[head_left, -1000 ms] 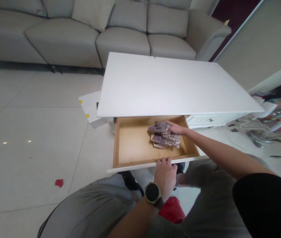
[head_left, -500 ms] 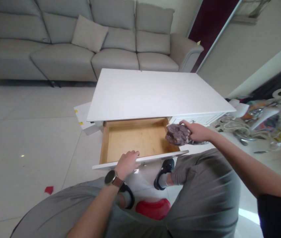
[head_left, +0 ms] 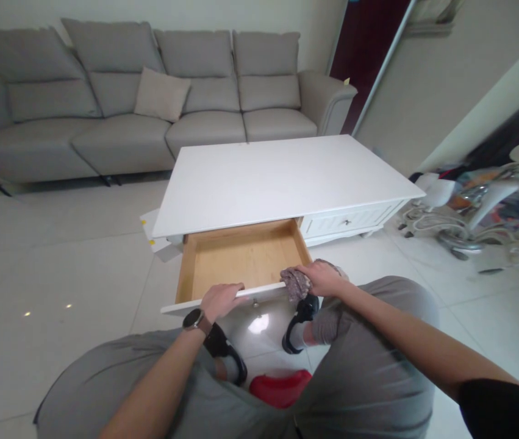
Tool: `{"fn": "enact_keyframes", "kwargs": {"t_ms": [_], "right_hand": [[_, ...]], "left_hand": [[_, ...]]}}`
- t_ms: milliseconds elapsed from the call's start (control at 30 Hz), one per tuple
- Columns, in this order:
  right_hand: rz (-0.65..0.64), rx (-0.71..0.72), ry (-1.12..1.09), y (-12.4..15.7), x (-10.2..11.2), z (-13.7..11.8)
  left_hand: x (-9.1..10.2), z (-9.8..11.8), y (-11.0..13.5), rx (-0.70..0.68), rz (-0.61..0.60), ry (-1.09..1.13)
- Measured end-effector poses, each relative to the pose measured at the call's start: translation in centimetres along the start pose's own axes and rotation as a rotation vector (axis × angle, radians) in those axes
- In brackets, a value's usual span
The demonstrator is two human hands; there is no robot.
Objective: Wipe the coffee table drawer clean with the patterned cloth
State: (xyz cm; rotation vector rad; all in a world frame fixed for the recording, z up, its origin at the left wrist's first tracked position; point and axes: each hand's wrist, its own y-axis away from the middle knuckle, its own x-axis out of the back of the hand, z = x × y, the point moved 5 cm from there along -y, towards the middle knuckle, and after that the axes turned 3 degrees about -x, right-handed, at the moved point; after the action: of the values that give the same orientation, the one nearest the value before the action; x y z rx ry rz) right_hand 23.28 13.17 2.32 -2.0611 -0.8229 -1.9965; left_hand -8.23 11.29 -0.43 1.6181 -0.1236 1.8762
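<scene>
An open drawer (head_left: 245, 259) with a bare wooden inside juts out of the white coffee table (head_left: 277, 174). My left hand (head_left: 222, 300), with a watch on its wrist, is closed over the top edge of the drawer's white front. At the front's right end, my right hand (head_left: 325, 278) grips a crumpled brownish-purple cloth (head_left: 295, 283). The cloth drapes over the edge there, and part of it sticks out behind the hand. My right fingertips are partly hidden by the cloth.
A grey sofa (head_left: 204, 128) with a cushion (head_left: 162, 94) stands behind the table. Lamp parts and cables (head_left: 465, 213) lie on the floor at right. A red object (head_left: 280, 388) sits between my feet, and a white box (head_left: 163, 244) is left of the table.
My right hand has brought the cloth down and left, from above the drawer's right side onto its front edge. My left hand stays on the front. The view has tilted up slightly.
</scene>
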Motion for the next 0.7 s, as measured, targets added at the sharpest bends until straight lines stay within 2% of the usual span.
{"fn": "enact_keyframes", "kwargs": {"t_ms": [167, 300, 400, 467, 533, 633, 700], "right_hand": [[-0.019, 0.071, -0.003, -2.7, 0.2, -3.5], [-0.022, 0.174, -0.015, -6.1, 0.6, -9.4], [-0.021, 0.231, -0.029, -8.3, 0.8, -14.0], [-0.011, 0.230, -0.042, -9.1, 0.8, -16.0], [0.011, 0.222, -0.051, -9.3, 0.8, -16.9], [0.033, 0.216, -0.042, -9.1, 0.7, -16.9], [0.046, 0.213, -0.024, -9.3, 0.8, -16.4]], "left_hand": [[0.2, -0.5, -0.7, -0.012, 0.005, -0.002], [0.3, -0.7, -1.0, 0.028, -0.013, 0.035], [0.3, -2.0, -1.1, 0.065, -0.069, 0.107], [0.1, -3.7, -0.9, 0.073, -0.128, 0.174], [0.1, -6.2, -0.4, 0.081, -0.173, 0.248], [0.6, -10.8, 1.2, 0.150, -0.188, 0.321], [1.4, -13.9, 2.6, 0.187, -0.144, 0.361]]}}
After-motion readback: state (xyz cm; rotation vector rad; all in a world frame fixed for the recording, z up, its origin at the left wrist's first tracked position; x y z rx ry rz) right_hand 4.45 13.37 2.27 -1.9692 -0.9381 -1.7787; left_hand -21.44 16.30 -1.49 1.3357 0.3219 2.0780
